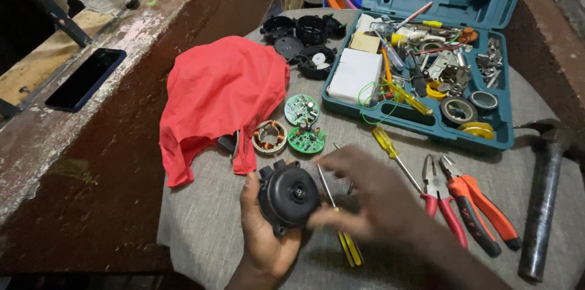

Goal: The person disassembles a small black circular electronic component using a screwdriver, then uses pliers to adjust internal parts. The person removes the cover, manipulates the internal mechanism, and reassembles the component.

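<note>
Left hand (265, 229) grips round black motor housing (288, 195) | right hand (365, 198) blurred, can't tell grip | likely hard, heavy, smooth: hold its rim.

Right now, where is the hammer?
In the head view, the hammer lies at the table's far right edge, right of the orange-handled pliers and below the open toolbox.

Round black motor housing (287, 195), upright, face toward camera, above grey cloth, near screwdriver (337, 217).

Matt black plastic motor housing (287, 195), soft red cloth (219, 98), coarse grey fabric table cover (201, 217), glossy yellow-handled screwdriver (390, 146).
</note>
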